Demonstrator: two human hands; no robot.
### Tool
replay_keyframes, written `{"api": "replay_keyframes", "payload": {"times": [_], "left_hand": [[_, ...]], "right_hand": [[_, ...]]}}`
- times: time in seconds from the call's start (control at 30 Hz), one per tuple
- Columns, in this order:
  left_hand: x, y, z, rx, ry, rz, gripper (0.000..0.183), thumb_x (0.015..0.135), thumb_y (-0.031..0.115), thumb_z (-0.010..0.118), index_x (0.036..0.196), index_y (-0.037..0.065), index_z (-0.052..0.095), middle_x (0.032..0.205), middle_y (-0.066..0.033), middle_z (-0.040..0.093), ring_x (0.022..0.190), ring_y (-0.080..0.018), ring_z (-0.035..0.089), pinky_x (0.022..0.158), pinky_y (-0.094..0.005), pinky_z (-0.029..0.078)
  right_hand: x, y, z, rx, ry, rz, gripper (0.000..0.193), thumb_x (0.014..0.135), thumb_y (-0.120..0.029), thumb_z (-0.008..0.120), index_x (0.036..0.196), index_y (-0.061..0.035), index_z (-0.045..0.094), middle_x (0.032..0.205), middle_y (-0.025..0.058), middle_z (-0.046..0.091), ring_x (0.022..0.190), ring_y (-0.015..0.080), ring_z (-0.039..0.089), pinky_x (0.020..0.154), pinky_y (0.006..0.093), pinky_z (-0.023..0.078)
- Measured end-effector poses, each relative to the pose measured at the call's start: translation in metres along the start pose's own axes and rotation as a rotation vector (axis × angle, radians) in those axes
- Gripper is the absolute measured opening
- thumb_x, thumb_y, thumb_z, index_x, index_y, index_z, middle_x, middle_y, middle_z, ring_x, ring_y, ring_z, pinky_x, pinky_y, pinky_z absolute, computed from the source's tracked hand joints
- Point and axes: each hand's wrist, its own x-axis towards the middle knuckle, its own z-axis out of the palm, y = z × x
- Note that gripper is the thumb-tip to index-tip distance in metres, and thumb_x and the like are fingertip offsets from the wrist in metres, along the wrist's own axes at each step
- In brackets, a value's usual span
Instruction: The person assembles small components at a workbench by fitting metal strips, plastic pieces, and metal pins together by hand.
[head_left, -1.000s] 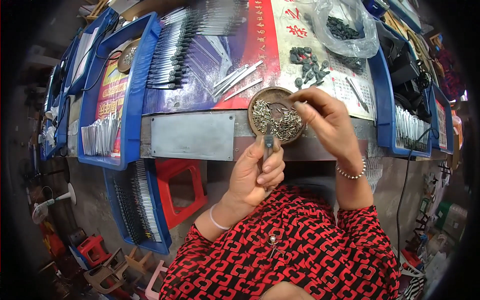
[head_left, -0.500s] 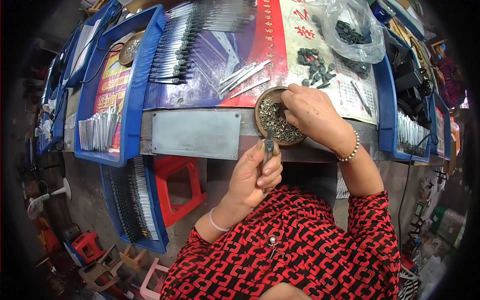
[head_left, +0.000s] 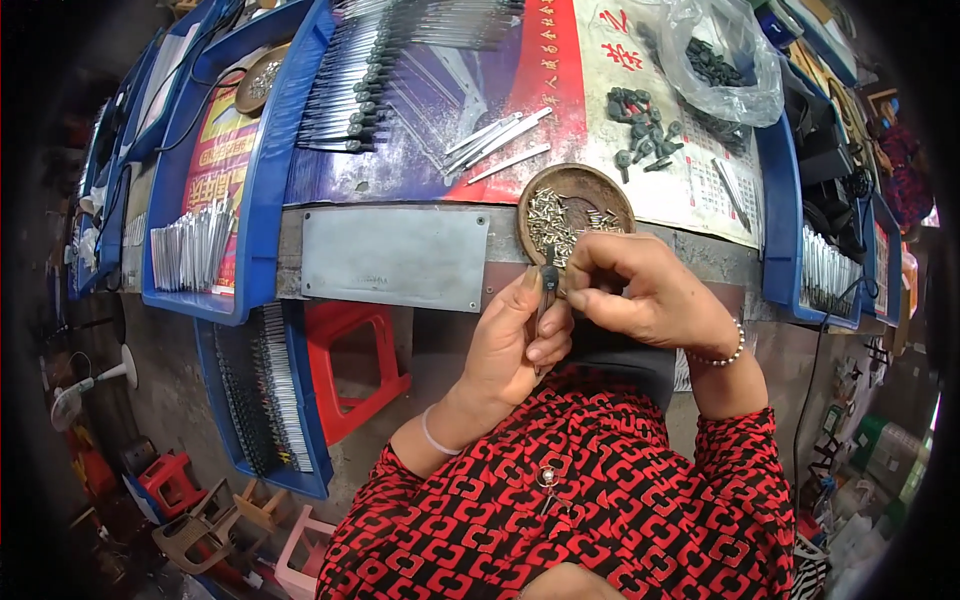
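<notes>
My left hand [head_left: 520,340] grips a thin metal rod with a black cap [head_left: 547,285], held upright just below the bench edge. My right hand [head_left: 640,290] is pinched next to the rod's cap, fingertips closed on something too small to make out. Just above both hands sits a round brown bowl [head_left: 598,186] filled with small silver screws [head_left: 552,218]. Loose metal rods [head_left: 497,145] lie on the bench beyond the bowl, and small black caps [head_left: 640,125] are scattered to the right of them.
A grey metal plate [head_left: 395,255] is fixed to the bench front. Blue trays [head_left: 262,190] hold rows of metal rods. A clear bag of black parts [head_left: 720,60] lies far right. A red stool [head_left: 350,365] stands below the bench.
My right hand has left the screw bowl and come down to the rod's cap in my left hand. The left hand has stayed roughly where it was.
</notes>
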Motion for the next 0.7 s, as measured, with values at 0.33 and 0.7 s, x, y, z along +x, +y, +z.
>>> {"api": "replay_keyframes", "payload": {"times": [0.33,0.7], "left_hand": [[0.002,-0.006,0.018,0.298,0.106,0.127,0.026,0.096,0.032,0.046,0.097,0.007,0.049,0.064,0.0002,0.045,0.046,-0.0049,0.035,0.042,-0.0172,0.028],[-0.002,-0.009,0.019,0.244,0.088,0.046,0.029,0.094,0.035,0.047,0.106,0.009,0.048,0.065,-0.0005,0.045,0.046,-0.0052,0.034,0.042,-0.0173,0.028]], "right_hand": [[-0.002,0.008,-0.001,0.232,-0.007,0.149,0.010,0.082,-0.008,0.057,0.078,0.0009,0.053,0.067,-0.0018,0.049,0.063,0.0045,0.043,0.055,0.0219,0.037],[-0.010,0.025,0.014,0.420,0.051,0.090,0.019,0.086,-0.012,0.059,0.098,0.0008,0.054,0.088,0.0027,0.049,0.075,0.0078,0.046,0.066,0.0218,0.039]]}}
